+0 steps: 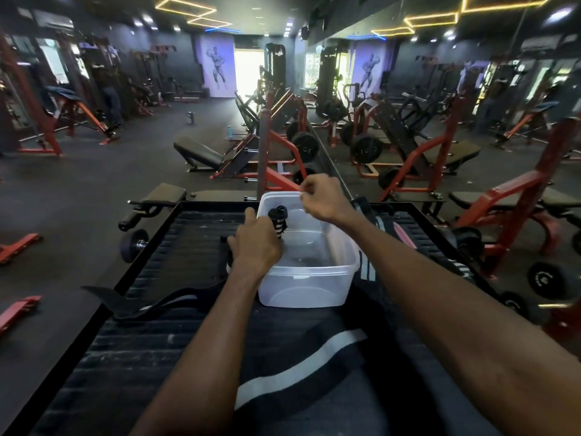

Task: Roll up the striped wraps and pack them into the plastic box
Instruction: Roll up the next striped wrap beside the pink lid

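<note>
Your plastic box (309, 278) sits on the desk (176, 247), and everything else is placed from it. Its walls are clear and its floor shows bare through the sides; the only thing inside its rim is the rolled striped wrap (278, 225) you hold at the box's left wall. Your left hand (256, 247) curls round that roll, whose black top and black-and-white bands stick up above your fingers. Your right hand (320, 199) hovers over the far rim of the box with fingers curled as if pinching; you cannot tell what, if anything, is between them. A loose wrap (367, 272) lies just right of the box. Another wrap (298, 369), with a broad white stripe, lies on the desk on the near side of the box. A black strap (141, 305) trails off left of the box.
</note>
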Demonstrator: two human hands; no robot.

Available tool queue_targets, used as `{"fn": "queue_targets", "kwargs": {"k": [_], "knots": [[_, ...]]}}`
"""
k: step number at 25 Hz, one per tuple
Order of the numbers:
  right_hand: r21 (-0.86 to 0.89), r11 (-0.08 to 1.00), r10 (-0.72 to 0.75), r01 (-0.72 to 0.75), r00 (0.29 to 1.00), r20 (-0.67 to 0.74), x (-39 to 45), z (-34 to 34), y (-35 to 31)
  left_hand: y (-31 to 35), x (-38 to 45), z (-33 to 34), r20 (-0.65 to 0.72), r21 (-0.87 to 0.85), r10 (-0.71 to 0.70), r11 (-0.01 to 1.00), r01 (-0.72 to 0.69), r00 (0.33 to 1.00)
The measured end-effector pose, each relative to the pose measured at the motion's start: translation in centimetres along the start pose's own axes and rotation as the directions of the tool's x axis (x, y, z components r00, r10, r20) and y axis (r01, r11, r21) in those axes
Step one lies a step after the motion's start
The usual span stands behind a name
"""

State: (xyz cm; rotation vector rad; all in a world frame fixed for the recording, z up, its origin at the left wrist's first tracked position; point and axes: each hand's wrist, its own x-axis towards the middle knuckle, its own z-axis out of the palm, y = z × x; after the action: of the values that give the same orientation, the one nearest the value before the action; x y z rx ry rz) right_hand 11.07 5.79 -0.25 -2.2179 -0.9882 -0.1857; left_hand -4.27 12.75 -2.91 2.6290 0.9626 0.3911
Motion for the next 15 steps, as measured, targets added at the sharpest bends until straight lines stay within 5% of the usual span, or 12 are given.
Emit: {"fn": "queue_targets", "kwargs": {"k": [6, 9, 12, 15], "knots": [[-0.165, 0.966, 0.167, -0.197, 0.969, -0.180, -5.3, -7.9, 6.8, 4.6, -0.4, -1.8, -0.032, 0.030, 0.041, 0.999, -0.040, 0.999], [-0.421, 0.862, 0.302, -0.283, 0.953, -0.024, -7.8, -10.3, 10.9, 8.3, -0.8, -1.9, 0.008, -0.107, 0.143, 0.984, -0.142, 0.990], [-0.686, 0.677, 0.487, -0.267, 0.861, 0.145, -9.3, -12.5, 14.1, 10.8, -1.4, -0.6, 0.097, -0.184, 0.239, 0.958, -0.219, 0.966], [-0.732, 0.653, 0.583, -0.193, 0.744, 0.325, -10.9, -14.4, 15.2, 11.8, -2.0, 0.7, 0.125, -0.209, 0.278, 0.946, -0.249, 0.952]]}}
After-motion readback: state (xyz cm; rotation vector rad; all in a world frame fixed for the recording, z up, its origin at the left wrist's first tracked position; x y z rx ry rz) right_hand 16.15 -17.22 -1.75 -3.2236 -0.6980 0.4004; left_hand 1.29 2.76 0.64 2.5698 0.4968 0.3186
